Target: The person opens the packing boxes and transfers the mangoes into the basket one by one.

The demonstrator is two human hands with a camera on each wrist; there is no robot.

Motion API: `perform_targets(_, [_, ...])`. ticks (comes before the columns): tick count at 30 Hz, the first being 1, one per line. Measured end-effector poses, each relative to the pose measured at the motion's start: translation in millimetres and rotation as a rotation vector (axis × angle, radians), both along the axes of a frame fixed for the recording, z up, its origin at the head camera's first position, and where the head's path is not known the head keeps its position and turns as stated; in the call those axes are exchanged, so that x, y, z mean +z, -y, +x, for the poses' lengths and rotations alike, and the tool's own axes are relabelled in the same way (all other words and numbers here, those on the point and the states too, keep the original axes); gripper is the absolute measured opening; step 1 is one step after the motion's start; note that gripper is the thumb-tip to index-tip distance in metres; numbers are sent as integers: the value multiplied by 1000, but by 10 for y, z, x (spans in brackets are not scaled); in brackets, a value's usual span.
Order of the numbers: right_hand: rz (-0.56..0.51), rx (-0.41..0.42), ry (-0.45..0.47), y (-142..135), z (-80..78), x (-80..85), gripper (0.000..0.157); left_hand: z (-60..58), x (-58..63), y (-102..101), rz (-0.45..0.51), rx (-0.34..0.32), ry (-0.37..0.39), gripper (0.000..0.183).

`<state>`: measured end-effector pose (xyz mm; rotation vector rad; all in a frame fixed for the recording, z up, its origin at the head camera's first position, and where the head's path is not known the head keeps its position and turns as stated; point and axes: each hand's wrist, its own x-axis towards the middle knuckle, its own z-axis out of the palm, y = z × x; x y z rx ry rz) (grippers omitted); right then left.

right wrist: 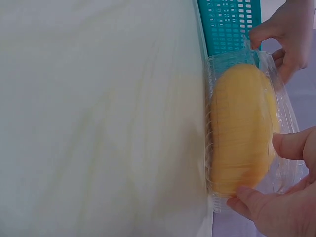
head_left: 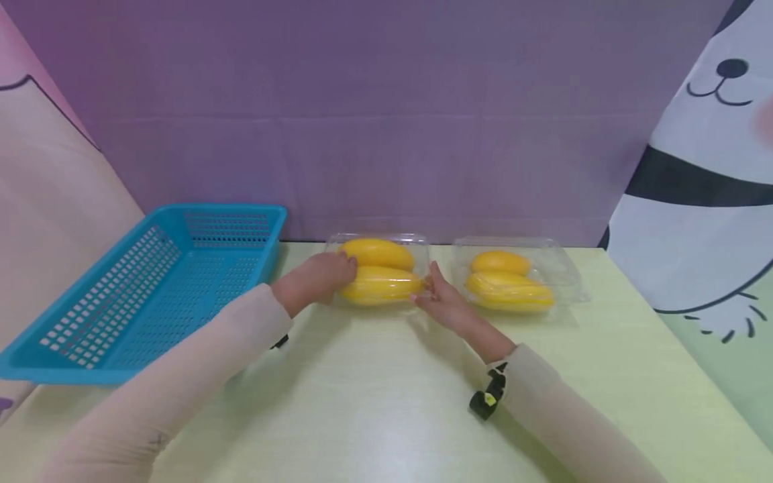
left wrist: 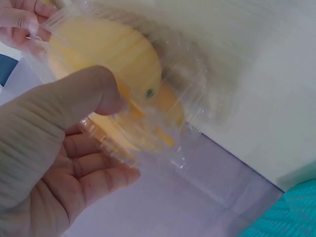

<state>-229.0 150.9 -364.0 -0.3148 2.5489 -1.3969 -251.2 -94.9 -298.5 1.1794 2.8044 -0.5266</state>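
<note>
- Pinching both ends of clear box [head_left: 421, 249] with left grip [head_left: 317, 275] and right grip [head_left: 447, 305]; could buckle thin walls by squeezing hard.
- Containing two yellow fruits [head_left: 380, 276]; could tip from rolling weight.
- Positioned near far edge of desk [head_left: 386, 389], raised or resting: cannot tell; could drop behind if pushed.

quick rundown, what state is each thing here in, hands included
Left hand: gripping one end of the left clear container
Right hand: gripping that container's other end
Left clear container: held, loaded; can't tell if fully fastened
Its two yellow fruits: lying side by side inside
Right clear container: on the table, untouched, loaded; lid fastening unclear
Its yellow fruits: lying inside
Blue basket: upright, open-topped
</note>
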Motion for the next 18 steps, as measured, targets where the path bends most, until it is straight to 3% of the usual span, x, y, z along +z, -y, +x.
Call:
perform_targets(10, [-4, -12, 14, 3, 9, 21, 90, -6, 80, 9, 14, 83, 74, 62])
perform_targets(18, [-21, -3, 6, -4, 5, 10, 90, -18, 51, -2, 64, 115, 18, 61])
